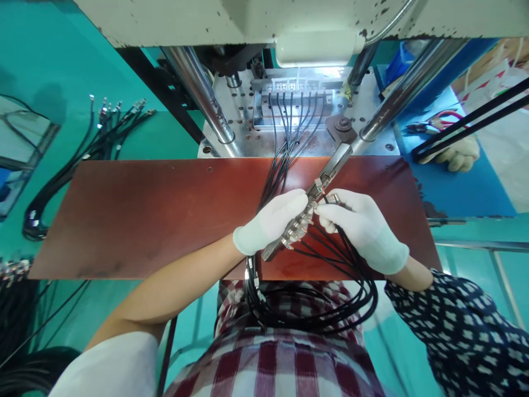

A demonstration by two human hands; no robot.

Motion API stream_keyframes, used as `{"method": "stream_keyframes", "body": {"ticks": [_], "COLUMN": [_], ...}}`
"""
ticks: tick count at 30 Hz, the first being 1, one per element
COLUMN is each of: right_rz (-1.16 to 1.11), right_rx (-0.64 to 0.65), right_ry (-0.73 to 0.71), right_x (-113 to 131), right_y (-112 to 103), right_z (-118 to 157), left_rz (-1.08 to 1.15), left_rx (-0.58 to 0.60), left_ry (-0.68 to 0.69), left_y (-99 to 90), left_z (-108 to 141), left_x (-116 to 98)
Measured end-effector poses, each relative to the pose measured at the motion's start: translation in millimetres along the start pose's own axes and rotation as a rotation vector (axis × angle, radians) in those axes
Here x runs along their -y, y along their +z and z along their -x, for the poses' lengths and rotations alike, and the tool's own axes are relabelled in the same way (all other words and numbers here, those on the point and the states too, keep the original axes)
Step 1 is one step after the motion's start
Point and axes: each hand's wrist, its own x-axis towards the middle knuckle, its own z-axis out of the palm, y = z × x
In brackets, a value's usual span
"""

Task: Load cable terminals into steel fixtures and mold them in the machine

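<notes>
Both my hands wear white gloves. My left hand (279,218) grips a long metal bar fixture (336,162), which slants from lower left to upper right over the brown board. Several small metal cable connectors sit along the bar. My right hand (357,223) pinches a connector (334,199) on a black cable, right beside the bar. A bundle of black cables (367,292) loops from under my right hand across my lap and up past my left wrist. More black cables (285,149) run from behind my left hand to a metal mould (293,107) on the press bed.
The press has a pale upper beam (185,22) and steel columns (202,94) around the bed. The brown board (144,215) spans the front. Cable bundles (103,138) hang at the left. Pliers (438,121) and a glove (460,154) lie on a blue surface at right.
</notes>
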Motion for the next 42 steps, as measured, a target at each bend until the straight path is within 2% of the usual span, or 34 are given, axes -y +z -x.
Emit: {"method": "stream_keyframes", "body": {"ticks": [4,9,11,15,22,25,30,34,36,42], "right_rz": [-0.011,0.069,0.086,0.068,0.081,0.136,0.135,0.205,0.184,-0.014], "right_rx": [-0.029,-0.008,-0.009,-0.010,-0.012,-0.045,-0.163,0.008,0.033,-0.186], "right_ry": [0.000,0.021,0.006,0.001,-0.075,-0.104,-0.043,-0.047,-0.047,-0.122], "right_x": [0.3,1.8,1.5,0.0,-9.2,-13.0,-14.4,-12.0,-10.0,-1.6], "right_y": [1.5,1.0,0.4,0.2,4.3,2.1,-10.9,-21.1,-20.3,-6.5], "right_z": [0.8,6.6,8.0,6.8,2.4,6.3,13.8,9.5,5.5,-0.6], "left_rz": [-0.065,-0.454,-0.451,-0.301,-0.508,-0.462,-0.298,-0.155,-0.143,-0.115], "left_rx": [0.003,-0.085,-0.068,-0.004,-0.079,-0.087,-0.161,-0.194,-0.177,-0.142], "left_ry": [0.041,0.139,0.143,0.097,0.168,0.152,0.115,0.093,0.092,0.079], "left_y": [0.1,5.0,6.4,4.6,2.8,2.8,1.0,1.1,1.4,0.4], "left_z": [0.5,3.2,3.5,2.2,2.3,2.2,0.9,1.1,1.5,1.7], "left_x": [-1.1,-8.1,-8.7,-4.8,-5.7,-6.9,-3.3,-2.3,-3.4,-5.9]}}
